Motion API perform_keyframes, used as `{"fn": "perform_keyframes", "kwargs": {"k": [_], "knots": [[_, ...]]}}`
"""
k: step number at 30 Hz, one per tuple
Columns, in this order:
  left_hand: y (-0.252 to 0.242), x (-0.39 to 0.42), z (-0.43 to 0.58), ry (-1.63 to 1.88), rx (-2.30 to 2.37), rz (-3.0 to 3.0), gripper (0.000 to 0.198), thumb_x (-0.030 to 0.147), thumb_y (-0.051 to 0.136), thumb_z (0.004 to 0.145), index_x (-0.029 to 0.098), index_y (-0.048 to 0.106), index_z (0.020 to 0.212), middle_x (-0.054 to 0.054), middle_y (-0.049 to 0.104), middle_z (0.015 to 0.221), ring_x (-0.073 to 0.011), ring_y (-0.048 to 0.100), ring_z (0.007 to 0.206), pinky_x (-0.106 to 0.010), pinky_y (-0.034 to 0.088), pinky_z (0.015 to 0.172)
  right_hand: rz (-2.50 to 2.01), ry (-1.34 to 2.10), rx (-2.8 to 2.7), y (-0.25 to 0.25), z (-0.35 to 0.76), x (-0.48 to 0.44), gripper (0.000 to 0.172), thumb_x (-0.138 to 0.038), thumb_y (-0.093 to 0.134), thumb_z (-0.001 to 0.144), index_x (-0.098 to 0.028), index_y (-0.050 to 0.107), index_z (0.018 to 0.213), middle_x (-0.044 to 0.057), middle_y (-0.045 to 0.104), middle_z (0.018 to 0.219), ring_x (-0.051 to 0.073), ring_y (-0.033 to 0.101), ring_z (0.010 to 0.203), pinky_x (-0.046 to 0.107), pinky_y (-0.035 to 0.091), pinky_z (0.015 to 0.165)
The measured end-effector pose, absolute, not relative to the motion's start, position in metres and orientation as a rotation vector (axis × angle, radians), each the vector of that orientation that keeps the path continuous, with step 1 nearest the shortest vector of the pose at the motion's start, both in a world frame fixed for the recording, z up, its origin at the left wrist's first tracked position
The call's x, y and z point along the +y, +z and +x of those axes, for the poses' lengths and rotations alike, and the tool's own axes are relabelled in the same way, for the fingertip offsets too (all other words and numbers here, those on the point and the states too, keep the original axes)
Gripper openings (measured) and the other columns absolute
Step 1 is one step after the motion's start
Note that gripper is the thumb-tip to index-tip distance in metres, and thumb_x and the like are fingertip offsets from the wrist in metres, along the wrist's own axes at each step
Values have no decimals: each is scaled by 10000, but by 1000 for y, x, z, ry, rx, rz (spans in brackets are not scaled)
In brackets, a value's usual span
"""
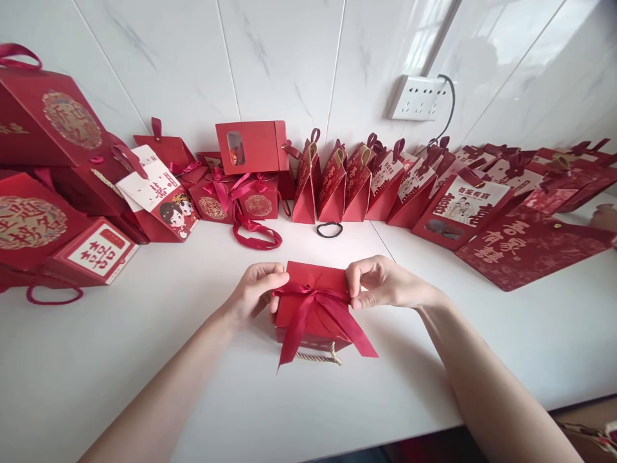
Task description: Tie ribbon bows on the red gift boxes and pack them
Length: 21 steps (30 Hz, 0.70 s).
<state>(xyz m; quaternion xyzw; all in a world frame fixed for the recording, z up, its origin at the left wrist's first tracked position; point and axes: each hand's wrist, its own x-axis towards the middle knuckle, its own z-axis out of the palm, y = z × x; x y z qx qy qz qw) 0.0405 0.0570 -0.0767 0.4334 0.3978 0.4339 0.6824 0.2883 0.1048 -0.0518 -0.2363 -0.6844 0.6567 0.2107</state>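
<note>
A small red gift box (315, 275) stands on the white table in front of me. A dark red satin ribbon (357, 331) is tied in a bow across its top, and its two tails hang over the near side. My left hand (258, 288) is closed at the left side of the bow, thumb and fingers pinching the ribbon by the box edge. At the opposite side my right hand (385, 283) pinches the ribbon between thumb and forefinger. A twisted gold cord handle (318, 357) sticks out below the box front.
Several red gift boxes (258, 206) line the back, one with a loose ribbon (260, 238). Larger boxes (33, 222) are stacked at left. A row of upright boxes (331, 186) runs right. A black hair tie (330, 229) lies behind my box. A power strip (418, 98) is on the wall.
</note>
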Motion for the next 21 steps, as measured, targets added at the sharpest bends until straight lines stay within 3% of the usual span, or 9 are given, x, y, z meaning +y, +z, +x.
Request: {"fn": "perform_keyframes", "kwargs": {"k": [9,15,21], "knots": [[-81,53,53,1091,963,919,378,389,654,679,191,417,460,66,393,285,-88,363,237,-190,271,268,-605,1944,-1686,-66,288,112,237,-225,839,604,-167,609,605,-59,521,573,59,427,489,215,355,475],[-85,59,40,925,829,994,403,433,692,686,174,468,475,35,476,308,-98,448,281,-184,354,317,-557,1986,-1741,-76,292,118,205,-238,822,647,-159,642,706,-44,550,600,58,444,509,196,349,488],[-89,65,32,890,821,1077,455,470,755,660,174,453,491,53,475,319,-83,441,277,-172,357,317,-500,2014,-1738,-82,293,119,217,-222,821,665,-137,626,704,-41,537,604,48,442,526,178,343,492]]}}
